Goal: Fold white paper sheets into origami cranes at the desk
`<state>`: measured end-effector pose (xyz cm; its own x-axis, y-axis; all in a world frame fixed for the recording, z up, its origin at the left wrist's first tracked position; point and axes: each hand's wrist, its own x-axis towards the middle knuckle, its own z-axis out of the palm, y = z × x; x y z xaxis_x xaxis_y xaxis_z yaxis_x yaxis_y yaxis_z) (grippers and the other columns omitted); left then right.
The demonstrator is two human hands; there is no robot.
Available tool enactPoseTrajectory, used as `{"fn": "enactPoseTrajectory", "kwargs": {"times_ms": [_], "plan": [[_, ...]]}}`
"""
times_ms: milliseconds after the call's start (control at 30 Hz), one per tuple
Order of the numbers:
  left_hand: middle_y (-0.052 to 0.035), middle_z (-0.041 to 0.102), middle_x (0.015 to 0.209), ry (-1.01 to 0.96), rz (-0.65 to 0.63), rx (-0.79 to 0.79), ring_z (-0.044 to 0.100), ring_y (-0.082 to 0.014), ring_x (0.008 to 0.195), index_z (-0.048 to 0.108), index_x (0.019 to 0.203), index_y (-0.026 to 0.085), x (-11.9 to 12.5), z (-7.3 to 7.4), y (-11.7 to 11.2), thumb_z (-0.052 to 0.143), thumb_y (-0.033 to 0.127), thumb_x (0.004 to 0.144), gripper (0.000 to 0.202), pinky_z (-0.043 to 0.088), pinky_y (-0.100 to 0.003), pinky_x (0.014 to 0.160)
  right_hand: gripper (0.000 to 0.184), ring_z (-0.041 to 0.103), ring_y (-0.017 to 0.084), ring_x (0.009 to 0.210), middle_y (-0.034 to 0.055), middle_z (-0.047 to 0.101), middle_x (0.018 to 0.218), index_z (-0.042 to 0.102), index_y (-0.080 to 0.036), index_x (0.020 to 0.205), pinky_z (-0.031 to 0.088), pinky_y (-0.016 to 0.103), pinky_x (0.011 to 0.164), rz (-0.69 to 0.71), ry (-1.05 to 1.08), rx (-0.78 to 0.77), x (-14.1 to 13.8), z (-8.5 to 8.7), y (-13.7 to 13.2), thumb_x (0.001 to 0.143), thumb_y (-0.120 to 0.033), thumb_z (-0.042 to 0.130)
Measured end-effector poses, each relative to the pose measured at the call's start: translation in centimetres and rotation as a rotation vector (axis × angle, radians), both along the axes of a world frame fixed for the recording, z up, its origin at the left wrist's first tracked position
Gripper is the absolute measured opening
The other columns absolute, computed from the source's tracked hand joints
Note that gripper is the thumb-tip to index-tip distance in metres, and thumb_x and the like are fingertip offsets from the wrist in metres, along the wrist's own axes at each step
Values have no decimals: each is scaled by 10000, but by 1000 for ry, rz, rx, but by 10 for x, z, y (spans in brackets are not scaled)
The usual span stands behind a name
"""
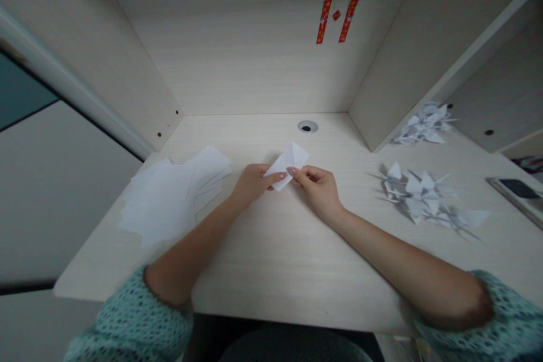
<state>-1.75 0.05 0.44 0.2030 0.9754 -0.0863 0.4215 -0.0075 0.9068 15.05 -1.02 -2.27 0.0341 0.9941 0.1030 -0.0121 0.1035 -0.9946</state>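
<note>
Head view: my left hand (253,183) and right hand (320,189), both closed in pinches, held the white paper (293,155) between left sheets (159,198) and right folded pieces (418,191), seemingly mid-fold, next move calling for firm creasing.

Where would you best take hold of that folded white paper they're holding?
Probably pinch the far end of the folded paper, coming from the back of the desk: that end juts out uncovered, while the left hand and right hand hold its nearer part.
</note>
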Motion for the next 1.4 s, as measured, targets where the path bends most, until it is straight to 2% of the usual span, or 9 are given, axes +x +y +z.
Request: {"fn": "enactPoseTrajectory", "kwargs": {"times_ms": [200,367,533,700,867,1067,1167,1267,1400], "plan": [[-38,661,628,-10,-24,43,605,-154,587,712,749,137,4,-6,0,616,490,749,366,458,-229,541,377,404,93,500,-9,542,530,621,-160,566,277,242,472,-17,1,-10,0,3,0,684,-507,705],[-54,693,671,-31,-26,6,631,-157,598,706,726,146,4,-2,-2,604,460,765,333,472,-227,543,363,425,98,501,-6,561,533,623,-162,552,295,245,485,-21,19,-16,0,5,0,672,-491,720],[-36,679,604,143,-94,63,621,-153,555,692,652,154,-6,8,2,580,477,766,361,409,-207,500,373,394,88,478,-21,516,492,604,-164,528,259,244,468,17,-44,9,1,3,1,683,-484,716],[-2,636,544,362,-137,151,561,-131,522,681,614,169,-16,19,4,568,454,772,345,340,-205,500,378,393,85,470,-15,536,497,623,-156,551,266,237,454,-27,-100,6,2,1,4,606,-501,768],[-3,640,548,416,-150,162,551,-134,519,682,605,182,-19,25,5,576,430,772,317,332,-218,519,403,389,90,473,-5,539,498,627,-152,548,253,238,445,0,-114,-9,2,-3,6,606,-529,758],[-8,640,555,456,-155,178,555,-145,538,694,635,184,-22,30,6,568,436,775,315,330,-227,535,419,350,87,461,-24,486,464,646,-155,549,226,248,459,35,-104,9,2,-2,6,676,-551,696],[-7,633,553,432,-187,155,544,-141,530,680,623,181,-26,33,7,575,443,768,318,325,-228,528,405,386,94,474,-26,501,466,661,-165,536,264,255,492,87,-20,2,4,-1,6,697,-535,689],[-4,626,552,418,-214,133,530,-136,517,665,611,177,-29,34,8,588,463,755,329,311,-227,511,332,507,127,568,-5,614,559,693,-186,550,365,275,602,178,132,-8,4,-1,5,707,-478,708],[-5,618,555,433,-236,101,526,-135,523,651,612,172,-33,33,9,589,484,749,347,308,-228,511,289,572,158,649,18,686,645,725,-207,584,414,312,719,249,240,-14,3,-3,4,729,-456,703]]}}
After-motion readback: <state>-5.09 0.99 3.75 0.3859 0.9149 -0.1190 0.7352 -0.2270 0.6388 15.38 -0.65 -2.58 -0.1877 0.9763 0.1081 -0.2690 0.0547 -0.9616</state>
